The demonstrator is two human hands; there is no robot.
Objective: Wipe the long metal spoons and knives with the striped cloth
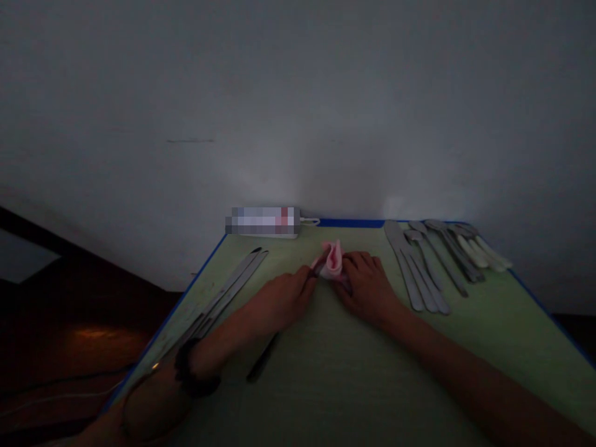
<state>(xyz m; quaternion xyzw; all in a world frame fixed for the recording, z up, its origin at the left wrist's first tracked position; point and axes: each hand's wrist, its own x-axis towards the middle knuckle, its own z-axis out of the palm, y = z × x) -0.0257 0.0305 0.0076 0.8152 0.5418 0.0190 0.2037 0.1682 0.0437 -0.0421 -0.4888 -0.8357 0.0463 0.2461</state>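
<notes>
A folded pink cloth [332, 261] stands bunched up between my hands near the table's middle. My right hand [367, 282] is closed on the cloth's right side, fingers bent. My left hand [291, 297] is closed at its left side, around a long thin piece of cutlery [261, 360]. The dark end of this piece sticks out below my left wrist. Its other end runs toward the cloth, and the folds and my fingers hide its tip, so its exact kind is unclear.
Long, slim metal cutlery [233, 285] lies at the left of the pale green table [326, 385]. Knives [412, 273], spoons [437, 248] and several white-handled pieces [487, 254] lie at the right. A white power strip-like box [263, 222] stands against the wall [298, 112].
</notes>
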